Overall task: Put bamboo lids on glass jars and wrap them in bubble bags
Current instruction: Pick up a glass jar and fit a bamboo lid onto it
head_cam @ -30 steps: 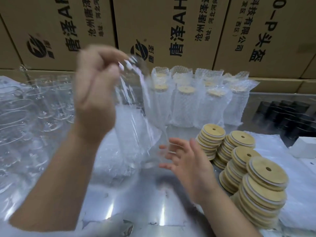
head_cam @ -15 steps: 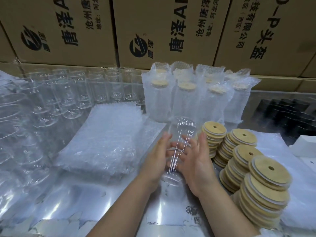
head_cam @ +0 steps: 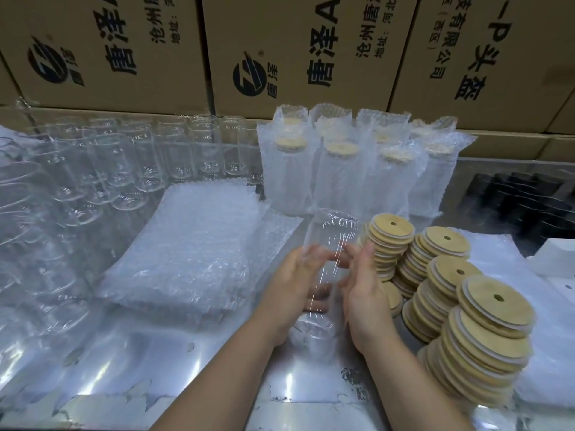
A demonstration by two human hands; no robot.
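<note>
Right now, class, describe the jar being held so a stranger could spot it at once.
Start at the cardboard boxes along the back, then come forward past the wrapped jars. Beside the lid stacks, one jar sits between the left hand and right hand; unlike its neighbours, it is held, with no lid or wrap.

Backdrop: brown printed cardboard cartons [head_cam: 295, 51] stacked wall-like behind a shiny metal tabletop [head_cam: 149, 362] with bright light glare, dark black tray [head_cam: 522, 197] far right, white box [head_cam: 557, 259] near it.
</note>
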